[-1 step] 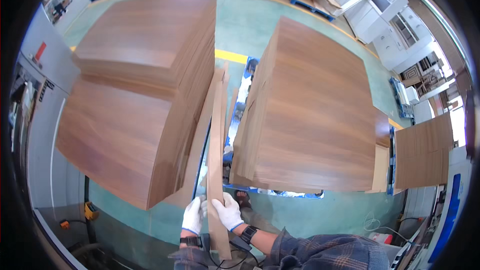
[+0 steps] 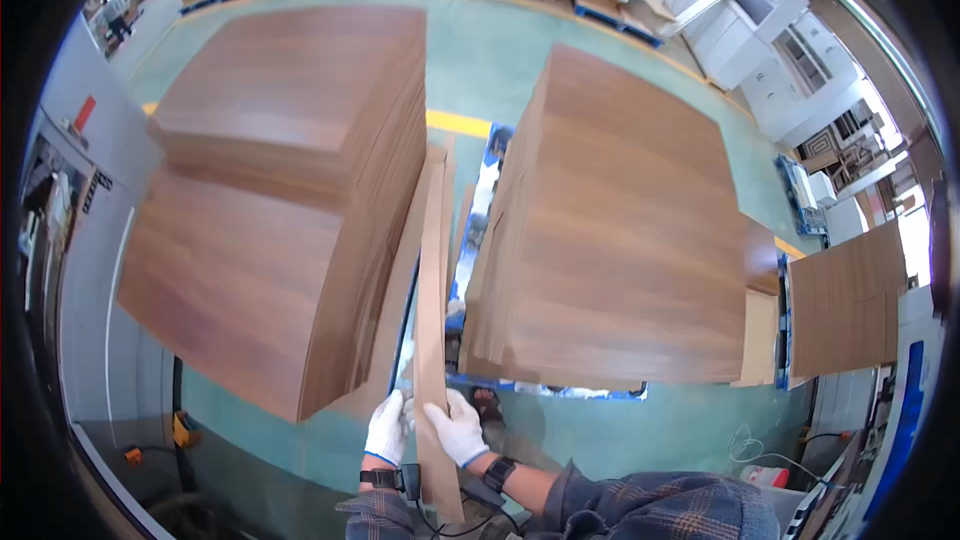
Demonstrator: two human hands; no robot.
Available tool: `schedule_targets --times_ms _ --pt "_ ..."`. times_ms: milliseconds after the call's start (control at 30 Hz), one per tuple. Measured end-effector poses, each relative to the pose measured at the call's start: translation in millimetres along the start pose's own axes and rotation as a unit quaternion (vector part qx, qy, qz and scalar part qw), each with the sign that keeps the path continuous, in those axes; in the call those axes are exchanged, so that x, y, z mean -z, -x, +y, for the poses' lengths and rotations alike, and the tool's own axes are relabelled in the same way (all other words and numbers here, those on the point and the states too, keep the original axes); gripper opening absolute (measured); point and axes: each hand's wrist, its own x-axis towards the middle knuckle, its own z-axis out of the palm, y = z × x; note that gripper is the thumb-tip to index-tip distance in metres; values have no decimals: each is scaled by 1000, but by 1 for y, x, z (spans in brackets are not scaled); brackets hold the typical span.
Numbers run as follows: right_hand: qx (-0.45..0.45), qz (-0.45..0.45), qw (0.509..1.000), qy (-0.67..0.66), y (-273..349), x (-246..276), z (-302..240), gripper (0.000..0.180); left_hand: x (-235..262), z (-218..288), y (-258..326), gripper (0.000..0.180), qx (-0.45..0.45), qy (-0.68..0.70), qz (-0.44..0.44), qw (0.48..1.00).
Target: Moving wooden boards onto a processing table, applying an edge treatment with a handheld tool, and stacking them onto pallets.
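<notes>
A long, narrow brown board strip [image 2: 433, 280] runs away from my body between two stacks of panels. My right hand [image 2: 457, 427], in a white knit glove, grips its right edge, with the thumb across the upper face. On the opposite edge is my left hand [image 2: 387, 429], gloved alike, with its fingers curled against the strip; their tips are partly hidden. To the left stands a stack of wood-grain panels [image 2: 235, 270] in two levels. A larger stack of similar panels [image 2: 620, 230] is on the right, resting on a blue pallet [image 2: 590, 392].
More thin strips [image 2: 464, 225] lie in the gap between the stacks. Grey machine cabinets [image 2: 95, 270] line the left side. At the right a brown board [image 2: 846, 305] stands near a blue pallet edge. A white cable [image 2: 745, 443] lies on the green floor [image 2: 250, 435].
The view has shifted slightly. Both hands keep their places on the strip.
</notes>
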Motion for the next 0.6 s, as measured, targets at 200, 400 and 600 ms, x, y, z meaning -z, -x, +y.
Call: schedule_targets --times_ms 200,400,600 --pt "37 9 998 -40 17 61 -106 34 -161 74 21 43 28 127 -131 983" --pt "126 56 986 -90 -30 153 -144 41 -257 57 -5 36 -149 -120 -171 967" --pt "103 53 990 -82 -122 274 -144 36 -309 -16 2 48 -18 -161 -110 981"
